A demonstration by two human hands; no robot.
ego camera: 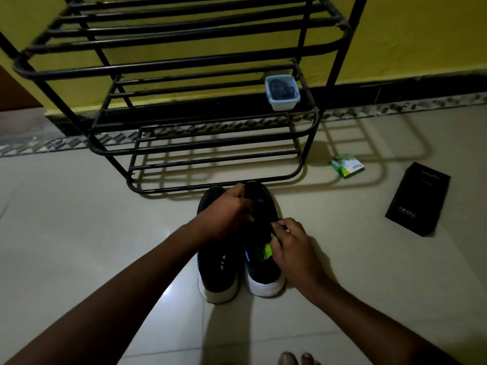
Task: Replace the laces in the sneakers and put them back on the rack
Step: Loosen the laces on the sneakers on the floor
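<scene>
reaching forward from lower left, the left arm crosses over the left sneaker (218, 275), wrist bent inward. the left hand (224, 212) lies back-up over the front half of the right sneaker (263, 275). its fingers curl down and pinch at the dark upper near the toe. the upper is too dark to tell whether a lace is between them.

the right arm comes in from lower right, forearm angled toward the middle. the right hand (292, 248) sits against the outer side of the right sneaker, at its throat, just ahead of the green and blue lining. its fingers are curled, fingertips closed on the sneaker's upper edge. a lace cannot be made out here either.

both hands grip the right sneaker; the left sneaker is not gripped.

position of the pair: both stand upright on the floor (79, 233), side by side and touching or nearly so, white heels toward the camera. the toes point at the rack (168, 65) and lie just short of its bottom rail. neither sneaker is on a shelf.

other items noted: the rack is black metal and stands against a yellow wall (421, 35). a clear tub (282, 93) with dark contents sits on its middle shelf, right end. a green box (347, 165) lies on the floor right of the rack. a black box (417, 198) lies further right. bare toes (297, 359) show at the bottom edge.
</scene>
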